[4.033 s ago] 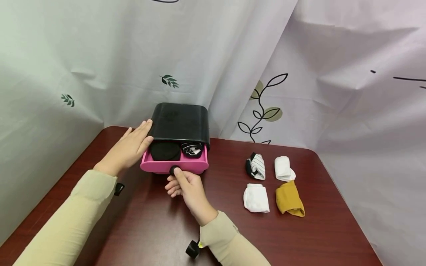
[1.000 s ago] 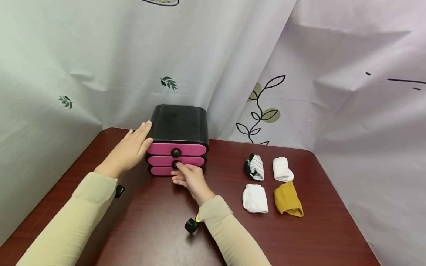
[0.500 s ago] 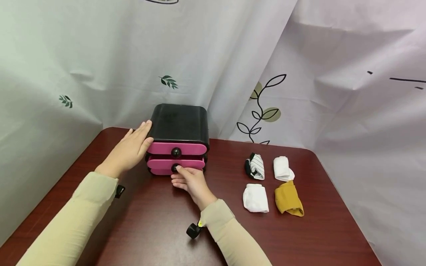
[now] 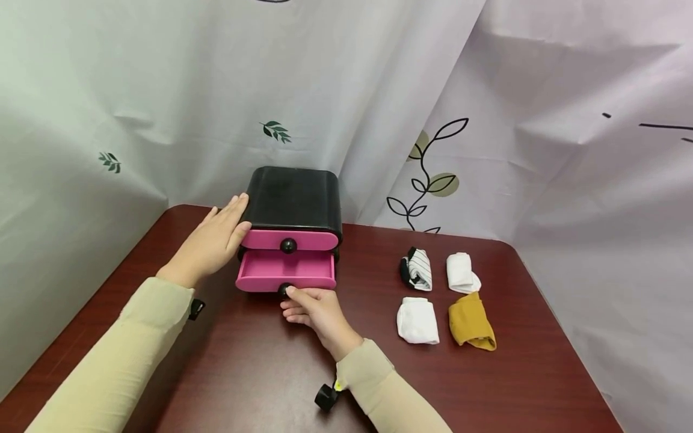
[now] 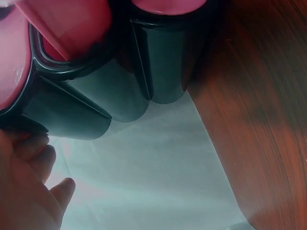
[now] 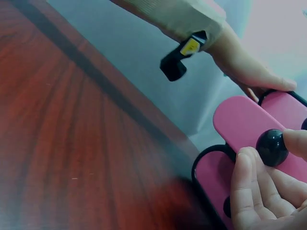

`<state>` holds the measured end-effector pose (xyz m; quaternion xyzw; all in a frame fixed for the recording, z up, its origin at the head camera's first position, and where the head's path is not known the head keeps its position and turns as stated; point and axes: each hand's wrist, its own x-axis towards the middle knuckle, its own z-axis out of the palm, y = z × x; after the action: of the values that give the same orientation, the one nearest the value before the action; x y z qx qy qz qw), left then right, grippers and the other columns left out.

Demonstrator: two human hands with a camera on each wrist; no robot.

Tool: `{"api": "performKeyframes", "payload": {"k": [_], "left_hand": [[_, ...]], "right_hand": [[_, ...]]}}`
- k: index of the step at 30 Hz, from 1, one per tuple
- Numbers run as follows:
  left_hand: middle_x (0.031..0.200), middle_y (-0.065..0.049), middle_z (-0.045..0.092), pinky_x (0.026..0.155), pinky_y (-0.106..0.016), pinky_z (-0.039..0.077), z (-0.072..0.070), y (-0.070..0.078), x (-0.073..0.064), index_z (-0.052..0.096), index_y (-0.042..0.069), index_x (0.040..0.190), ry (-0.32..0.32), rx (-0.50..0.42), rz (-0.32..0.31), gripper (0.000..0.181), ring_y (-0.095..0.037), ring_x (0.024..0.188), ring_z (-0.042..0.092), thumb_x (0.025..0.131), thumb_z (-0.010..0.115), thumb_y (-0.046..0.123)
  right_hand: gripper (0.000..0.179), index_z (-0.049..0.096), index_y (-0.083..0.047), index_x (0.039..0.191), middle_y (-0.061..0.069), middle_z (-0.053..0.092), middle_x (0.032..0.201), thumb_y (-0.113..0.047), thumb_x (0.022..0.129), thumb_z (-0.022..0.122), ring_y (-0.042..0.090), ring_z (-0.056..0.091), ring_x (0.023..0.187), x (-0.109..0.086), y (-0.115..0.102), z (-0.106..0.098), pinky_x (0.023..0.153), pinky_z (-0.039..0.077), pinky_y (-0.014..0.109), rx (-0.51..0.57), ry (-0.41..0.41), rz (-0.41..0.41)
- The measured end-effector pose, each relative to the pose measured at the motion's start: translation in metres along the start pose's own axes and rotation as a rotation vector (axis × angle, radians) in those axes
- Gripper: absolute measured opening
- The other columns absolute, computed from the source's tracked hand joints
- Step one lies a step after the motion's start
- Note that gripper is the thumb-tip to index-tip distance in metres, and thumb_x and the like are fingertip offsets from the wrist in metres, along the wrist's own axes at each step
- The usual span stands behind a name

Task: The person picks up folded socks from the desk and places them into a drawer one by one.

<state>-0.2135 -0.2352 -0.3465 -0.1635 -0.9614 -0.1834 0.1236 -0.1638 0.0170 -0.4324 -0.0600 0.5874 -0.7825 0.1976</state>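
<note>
A black drawer unit [image 4: 295, 195] with pink drawer fronts stands at the back of the table. Its middle drawer [image 4: 260, 284] is pulled out, and the part of its inside that shows is bare pink. My right hand [image 4: 319, 316] pinches that drawer's round black knob [image 6: 272, 147] between thumb and fingers. Flat against the unit's left side, my left hand [image 4: 208, 243] lies with fingers straight. The top drawer [image 4: 260, 240] is closed, and the bottom one [image 6: 213, 175] is seen closed in the right wrist view.
To the right lie several folded socks: a striped black-and-white one [image 4: 418, 269], a white one [image 4: 460, 272], another white one [image 4: 417, 321] and a mustard one [image 4: 471, 322]. A pale curtain [image 4: 216, 90] hangs behind the dark red wooden table [image 4: 249, 373].
The top drawer, open earlier with dark rolled items inside, is now closed. My right hand moved down to the middle knob and drew that drawer outward. My left hand stayed put.
</note>
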Motion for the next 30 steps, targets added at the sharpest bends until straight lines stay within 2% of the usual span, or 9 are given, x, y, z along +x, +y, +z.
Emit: {"api": "performKeyframes", "payload": {"k": [8, 20, 30], "left_hand": [[0.166, -0.019, 0.019, 0.124, -0.054, 0.008, 0.000, -0.001, 0.002, 0.017, -0.001, 0.160, 0.001, 0.008, 0.001, 0.067, -0.035, 0.154, 0.016, 0.110, 0.034, 0.039], [0.166, -0.019, 0.020, 0.125, -0.054, 0.007, 0.001, -0.001, 0.002, 0.017, -0.002, 0.160, 0.005, 0.000, 0.002, 0.067, -0.034, 0.155, 0.015, 0.111, 0.033, 0.040], [0.167, -0.019, 0.019, 0.125, -0.053, 0.006, 0.001, 0.000, 0.000, 0.017, -0.002, 0.160, -0.003, -0.004, -0.003, 0.067, -0.034, 0.155, 0.014, 0.111, 0.033, 0.040]], "right_hand": [[0.034, 0.072, 0.014, 0.103, 0.015, 0.076, 0.083, -0.019, 0.095, 0.071, 0.011, 0.070, 0.066, -0.018, 0.002, -0.002, 0.065, 0.060, 0.025, -0.043, -0.049, -0.007], [0.031, 0.070, 0.017, 0.108, 0.019, 0.075, 0.085, -0.011, 0.096, 0.069, 0.008, 0.069, 0.065, -0.040, 0.007, 0.000, 0.062, 0.058, 0.022, -0.031, -0.087, 0.013], [0.031, 0.071, 0.018, 0.104, 0.016, 0.075, 0.082, -0.012, 0.094, 0.071, 0.006, 0.068, 0.064, -0.061, 0.020, 0.001, 0.061, 0.058, 0.020, -0.016, -0.105, 0.017]]}}
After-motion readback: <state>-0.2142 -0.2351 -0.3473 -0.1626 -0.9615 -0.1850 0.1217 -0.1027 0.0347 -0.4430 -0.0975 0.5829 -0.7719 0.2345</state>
